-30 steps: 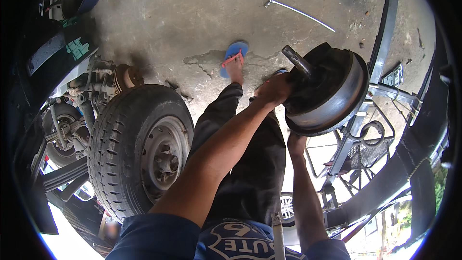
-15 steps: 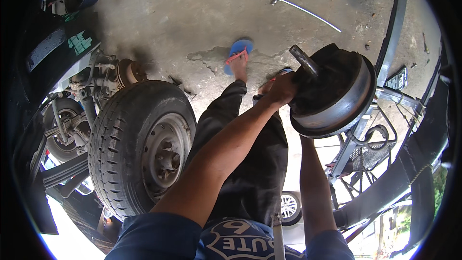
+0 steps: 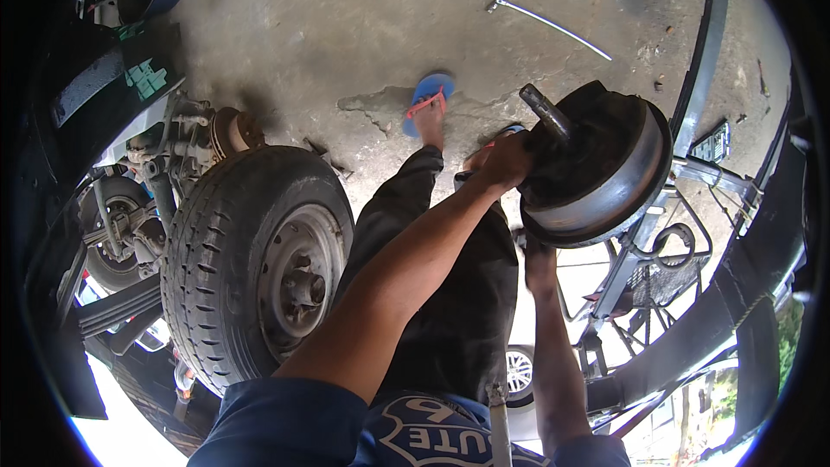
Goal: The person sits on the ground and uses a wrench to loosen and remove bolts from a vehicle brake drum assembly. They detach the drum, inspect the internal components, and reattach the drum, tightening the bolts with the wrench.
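A brake drum (image 3: 601, 190) with a bare steel rim and a stubby shaft (image 3: 546, 111) is tilted in front of me, right of my legs. My left hand (image 3: 510, 158) is closed on its dark near side, beside the shaft; part of the fingers is lost in the shadow there. Under the drum's lower edge is my right hand (image 3: 540, 261). Its fingers are dark and partly covered by the drum, so whether it grips anything does not show.
A wheel with a worn tyre (image 3: 216, 268) stands close on my left, beside a brake disc (image 3: 235, 131) and leaf springs (image 3: 121, 304). A long-handled wrench (image 3: 553, 28) lies on the concrete floor (image 3: 328, 26). A metal frame (image 3: 692, 95) runs along the right.
My right hand has come into view below the drum, its forearm shifting left. The drum has moved very slightly left, with my left hand still on it.
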`<state>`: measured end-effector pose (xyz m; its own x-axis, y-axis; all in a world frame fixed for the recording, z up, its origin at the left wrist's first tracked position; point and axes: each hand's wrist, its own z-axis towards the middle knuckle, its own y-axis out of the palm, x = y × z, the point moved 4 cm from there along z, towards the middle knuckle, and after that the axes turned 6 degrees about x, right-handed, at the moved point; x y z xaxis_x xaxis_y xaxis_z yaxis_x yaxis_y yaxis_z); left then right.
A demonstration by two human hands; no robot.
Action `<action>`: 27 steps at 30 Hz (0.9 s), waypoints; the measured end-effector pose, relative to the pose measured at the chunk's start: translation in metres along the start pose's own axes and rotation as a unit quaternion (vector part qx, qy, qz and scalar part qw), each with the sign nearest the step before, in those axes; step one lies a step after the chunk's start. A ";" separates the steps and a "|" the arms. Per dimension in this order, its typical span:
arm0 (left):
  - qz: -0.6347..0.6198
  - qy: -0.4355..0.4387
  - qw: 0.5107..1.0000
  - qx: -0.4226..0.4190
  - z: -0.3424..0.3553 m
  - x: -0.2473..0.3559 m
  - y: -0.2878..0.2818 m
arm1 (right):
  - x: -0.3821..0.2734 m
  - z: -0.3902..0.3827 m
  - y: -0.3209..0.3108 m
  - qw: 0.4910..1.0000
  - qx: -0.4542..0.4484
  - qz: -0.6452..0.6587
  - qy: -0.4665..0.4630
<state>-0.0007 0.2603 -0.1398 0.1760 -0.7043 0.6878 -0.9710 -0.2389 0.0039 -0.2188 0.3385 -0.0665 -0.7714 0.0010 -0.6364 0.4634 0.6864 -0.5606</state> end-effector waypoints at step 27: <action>0.066 -0.012 0.997 0.030 0.001 -0.009 0.000 | -0.039 -0.031 -0.037 0.894 0.100 0.339 0.274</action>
<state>-0.0025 0.2662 -0.1470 0.0519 -0.7474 0.6624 -0.9745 -0.1828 -0.1298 -0.2191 0.3359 -0.0044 -0.3567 0.7615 -0.5411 0.9319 0.2490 -0.2639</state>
